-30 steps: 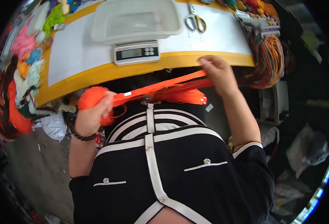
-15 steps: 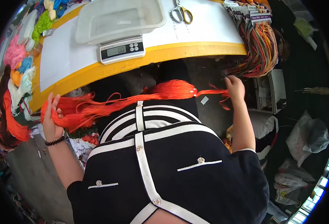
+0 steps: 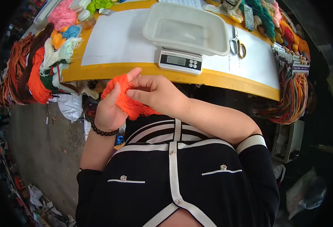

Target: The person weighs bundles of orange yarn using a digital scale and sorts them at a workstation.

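Note:
A bundle of orange-red thread [image 3: 123, 96] is looped around the fingers of my left hand [image 3: 111, 108], which wears a dark bead bracelet. Reaching across from the right, my right hand [image 3: 161, 94] pinches at the bundle's upper right side, its thumb and forefinger close together. What lies between those fingertips is too small to make out. More of the thread trails behind and below my right hand, partly hidden by it.
On the yellow-edged table [image 3: 227, 84] are a digital scale [image 3: 180, 60] carrying a translucent plastic tub [image 3: 187, 30], and scissors [image 3: 237, 45]. Coloured thread skeins [image 3: 39, 77] hang at the left edge, with more thread bundles [image 3: 293, 92] at the right edge.
My right hand has left the thread's far right end and come across to my left hand. The stretched thread is now gathered near my left hand. The view has shifted left.

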A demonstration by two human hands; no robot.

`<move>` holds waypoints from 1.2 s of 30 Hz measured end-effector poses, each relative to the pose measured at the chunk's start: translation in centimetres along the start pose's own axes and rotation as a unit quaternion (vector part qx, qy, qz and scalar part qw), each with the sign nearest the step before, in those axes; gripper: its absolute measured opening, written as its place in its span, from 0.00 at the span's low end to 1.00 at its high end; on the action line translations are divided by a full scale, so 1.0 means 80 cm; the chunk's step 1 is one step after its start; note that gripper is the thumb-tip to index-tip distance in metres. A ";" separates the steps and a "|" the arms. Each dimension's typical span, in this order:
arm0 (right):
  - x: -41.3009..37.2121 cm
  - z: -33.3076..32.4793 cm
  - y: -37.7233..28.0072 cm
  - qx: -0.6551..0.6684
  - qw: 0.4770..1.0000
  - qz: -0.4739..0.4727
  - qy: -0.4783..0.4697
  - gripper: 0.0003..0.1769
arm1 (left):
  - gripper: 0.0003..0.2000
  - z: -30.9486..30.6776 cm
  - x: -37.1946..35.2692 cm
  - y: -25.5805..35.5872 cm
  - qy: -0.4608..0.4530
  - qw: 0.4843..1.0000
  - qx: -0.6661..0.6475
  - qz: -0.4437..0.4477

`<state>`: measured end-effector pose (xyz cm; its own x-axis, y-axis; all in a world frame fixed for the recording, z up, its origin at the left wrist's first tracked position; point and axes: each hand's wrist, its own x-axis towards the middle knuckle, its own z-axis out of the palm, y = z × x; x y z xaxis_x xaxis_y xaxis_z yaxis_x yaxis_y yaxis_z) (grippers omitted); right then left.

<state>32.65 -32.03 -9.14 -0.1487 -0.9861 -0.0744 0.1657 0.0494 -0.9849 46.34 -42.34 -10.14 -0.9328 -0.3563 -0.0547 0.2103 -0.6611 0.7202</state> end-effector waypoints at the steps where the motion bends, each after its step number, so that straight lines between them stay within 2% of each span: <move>1: 0.003 0.006 -0.004 0.050 0.997 0.052 -0.014 0.13 | 0.27 -0.002 -0.001 0.001 0.009 0.998 0.060 0.005; 3: 0.007 0.010 -0.004 0.047 0.996 0.072 0.000 0.11 | 0.24 0.001 -0.001 0.001 0.032 0.997 0.062 0.021; 5: 0.010 0.011 0.002 -0.005 0.999 0.033 0.033 0.10 | 0.21 -0.001 -0.002 0.000 0.082 0.976 0.185 0.076; 6: 0.013 0.010 0.006 -0.007 0.999 0.036 0.033 0.10 | 0.21 -0.004 -0.002 0.001 0.082 0.977 0.182 0.076; 8: 0.017 0.011 0.011 0.042 0.995 -0.074 0.050 0.10 | 0.18 -0.011 -0.002 0.005 0.098 0.989 0.098 0.052; 9: 0.017 0.011 0.008 0.040 0.995 -0.072 0.049 0.10 | 0.18 -0.010 -0.002 0.007 0.098 0.989 0.095 0.052; 11: 0.011 0.011 -0.004 0.117 0.988 0.041 0.094 0.10 | 0.14 -0.005 0.000 0.013 0.102 0.992 -0.019 0.078; 12: 0.011 0.010 -0.005 0.115 0.988 0.043 0.094 0.10 | 0.14 -0.005 0.001 0.011 0.102 0.991 -0.021 0.079; 14: 0.012 0.009 -0.005 0.078 0.991 0.047 0.099 0.10 | 0.12 -0.008 0.000 0.005 0.098 0.972 0.172 0.127; 15: 0.012 0.010 -0.004 0.078 0.991 0.049 0.097 0.10 | 0.12 -0.010 -0.001 0.003 0.100 0.972 0.171 0.127; 17: 0.012 0.011 -0.001 0.015 0.993 0.036 0.112 0.09 | 0.10 -0.012 -0.001 -0.001 0.143 0.933 0.298 0.145; 18: 0.012 0.012 0.000 0.014 0.993 0.036 0.112 0.09 | 0.10 -0.010 0.000 -0.003 0.143 0.933 0.297 0.145; 21: 0.010 0.014 0.003 0.024 0.990 0.026 0.135 0.09 | 0.10 0.001 0.005 -0.011 0.187 0.940 0.231 0.165; 23: 0.010 0.013 0.004 0.124 0.980 0.005 0.153 0.09 | 0.09 0.007 0.009 -0.011 0.209 0.963 0.034 0.165; 24: 0.010 0.012 0.007 0.124 0.980 0.005 0.153 0.09 | 0.09 0.005 0.010 -0.012 0.208 0.963 0.034 0.165; 27: 0.009 0.007 0.010 0.153 0.977 0.021 0.144 0.08 | 0.09 0.000 0.010 -0.015 0.222 0.964 0.055 0.138; 29: 0.006 0.008 0.007 0.100 0.985 0.015 0.142 0.08 | 0.09 0.003 0.007 -0.013 0.157 0.946 0.231 0.163; 32: 0.002 0.007 0.002 0.028 0.989 0.025 0.141 0.09 | 0.08 0.003 0.006 -0.013 0.166 0.941 0.254 0.148; 36: 0.000 0.005 0.007 0.053 0.989 0.023 0.139 0.08 | 0.08 0.006 0.006 -0.020 0.186 0.924 0.289 0.170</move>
<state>33.14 -32.07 -9.63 -0.3976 -0.9011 -0.1728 0.2776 0.0614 -0.9587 45.39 -41.09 -11.00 -0.6544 -0.7512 0.0867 0.1813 -0.0445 0.9824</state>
